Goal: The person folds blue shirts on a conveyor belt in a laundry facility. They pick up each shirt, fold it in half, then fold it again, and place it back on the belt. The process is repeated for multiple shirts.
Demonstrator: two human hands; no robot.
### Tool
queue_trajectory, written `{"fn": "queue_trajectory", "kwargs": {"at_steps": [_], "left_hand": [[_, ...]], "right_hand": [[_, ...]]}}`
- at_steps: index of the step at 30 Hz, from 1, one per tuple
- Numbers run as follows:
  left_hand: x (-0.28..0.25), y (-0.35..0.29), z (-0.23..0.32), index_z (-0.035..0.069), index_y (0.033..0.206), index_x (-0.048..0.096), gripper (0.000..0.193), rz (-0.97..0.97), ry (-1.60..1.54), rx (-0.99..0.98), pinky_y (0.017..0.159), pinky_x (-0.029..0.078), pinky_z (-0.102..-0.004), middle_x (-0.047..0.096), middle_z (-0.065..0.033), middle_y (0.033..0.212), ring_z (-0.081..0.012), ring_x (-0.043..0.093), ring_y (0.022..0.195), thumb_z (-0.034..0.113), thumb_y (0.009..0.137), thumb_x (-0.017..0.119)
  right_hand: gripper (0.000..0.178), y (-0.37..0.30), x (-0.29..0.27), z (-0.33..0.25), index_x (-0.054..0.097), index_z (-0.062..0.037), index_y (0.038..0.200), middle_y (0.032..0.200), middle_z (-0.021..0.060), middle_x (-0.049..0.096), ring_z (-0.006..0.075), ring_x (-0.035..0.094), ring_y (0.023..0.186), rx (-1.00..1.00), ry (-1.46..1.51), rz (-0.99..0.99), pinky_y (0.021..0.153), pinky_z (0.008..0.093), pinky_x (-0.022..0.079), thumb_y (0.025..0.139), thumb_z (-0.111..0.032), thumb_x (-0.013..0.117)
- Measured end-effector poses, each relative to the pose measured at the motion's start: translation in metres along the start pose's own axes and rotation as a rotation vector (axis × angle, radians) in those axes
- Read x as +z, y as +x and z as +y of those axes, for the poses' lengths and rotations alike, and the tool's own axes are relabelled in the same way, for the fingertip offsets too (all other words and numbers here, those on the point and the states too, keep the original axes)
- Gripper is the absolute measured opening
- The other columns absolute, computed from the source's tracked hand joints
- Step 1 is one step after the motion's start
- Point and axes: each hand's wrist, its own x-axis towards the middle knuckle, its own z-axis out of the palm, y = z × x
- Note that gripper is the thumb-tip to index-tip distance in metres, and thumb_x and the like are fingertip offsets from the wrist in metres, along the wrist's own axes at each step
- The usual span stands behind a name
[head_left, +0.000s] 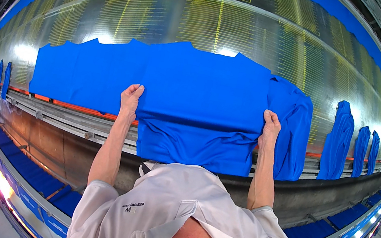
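A blue fabric panel [205, 89] lies across the long table in front of me, its near part hanging in folds against my body. With thumb and fingers my left hand [131, 98] pinches the panel's left edge. On the opposite edge, my right hand [270, 125] grips the cloth in the same way. More flat blue pieces [82, 70] adjoin it on the left. To its right, a rumpled blue piece [292, 131] rests partly over the table's near edge.
Yellow stripes run across the shiny long table [245, 32]. Folded blue pieces [338, 139] hang at its near edge on the right, and several narrow ones [6, 80] on the left. A metal rail [73, 124] borders the near side. Blue cloth [312, 235] lies on racks behind me.
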Motion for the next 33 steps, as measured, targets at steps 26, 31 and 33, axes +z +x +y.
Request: {"fn": "queue_trajectory", "kwargs": {"at_steps": [26, 31, 33], "left_hand": [[-0.01, -0.006, -0.014, 0.003, 0.091, 0.067, 0.016, 0.065, 0.334, 0.143, 0.06, 0.042, -0.0208, 0.062, 0.0026, 0.076, -0.0042, 0.052, 0.068, 0.018, 0.086, 0.07], [-0.012, -0.004, -0.015, 0.002, 0.09, 0.066, 0.019, 0.05, 0.263, 0.124, 0.059, 0.039, -0.0211, 0.061, 0.0023, 0.076, -0.0043, 0.05, 0.067, 0.019, 0.083, 0.072], [-0.014, -0.002, -0.015, 0.003, 0.09, 0.066, 0.018, 0.04, 0.258, 0.112, 0.06, 0.041, -0.0213, 0.062, 0.0014, 0.077, -0.0048, 0.052, 0.068, 0.019, 0.084, 0.072]], "right_hand": [[0.016, -0.011, -0.005, 0.003, 0.068, -0.0015, 0.091, 0.082, 0.0018, 0.065, 0.0086, 0.056, 0.074, -0.022, -0.132, -0.001, 0.07, 0.0234, 0.045, 0.087, -0.017, 0.069], [0.016, -0.01, -0.006, 0.004, 0.068, -0.0016, 0.091, 0.081, 0.001, 0.065, 0.0081, 0.056, 0.073, -0.024, -0.127, -0.003, 0.069, 0.0232, 0.045, 0.087, -0.018, 0.069], [0.016, -0.009, -0.007, 0.005, 0.068, -0.0017, 0.091, 0.08, 0.0008, 0.064, 0.0079, 0.055, 0.072, -0.026, -0.138, -0.004, 0.068, 0.023, 0.045, 0.087, -0.017, 0.069]]}}
